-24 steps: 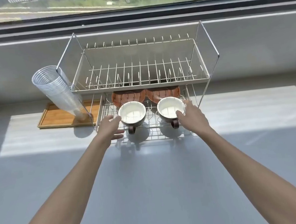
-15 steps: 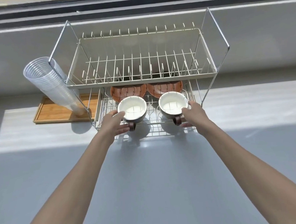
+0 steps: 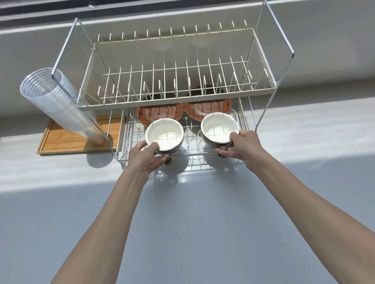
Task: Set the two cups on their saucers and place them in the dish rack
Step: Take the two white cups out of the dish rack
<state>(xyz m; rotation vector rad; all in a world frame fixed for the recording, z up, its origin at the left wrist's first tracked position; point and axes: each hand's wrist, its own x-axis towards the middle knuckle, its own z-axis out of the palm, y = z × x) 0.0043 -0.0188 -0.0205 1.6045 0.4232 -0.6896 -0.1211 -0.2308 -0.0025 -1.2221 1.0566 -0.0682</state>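
Step in hand: judged as taking hold of both cups on the lower tier of the two-tier white wire dish rack (image 3: pixel 177 100), ahead of seating each on its saucer
Left hand (image 3: pixel 145 159): fingers closed around the near side of the left round cup, dark outside and white inside (image 3: pixel 164 134), thumb at the rim, fingers by the dark handle
Left cup: upright on the lower wire shelf, in front of the left round orange-brown patterned saucer (image 3: pixel 160 114), rim overlapping the saucer's near edge in view
Right cup: second round cup, dark outside and white inside (image 3: pixel 219 127), upright in front of the right orange-brown patterned saucer (image 3: pixel 208 108)
Right hand (image 3: pixel 243 146): clamped on the right cup's near right side, thumb on the rim, fingers at the handle
Clearance: upper tier hangs directly over the saucers; keep lift low and level
Method: raise each cup just clear of the wires, carry it rearward, centre it over the saucer well, lower straight
Risk: saucers may slide on wire; release only once seated
Not relevant: leaning stack of clear plastic cups (image 3: pixel 55 104) at far left
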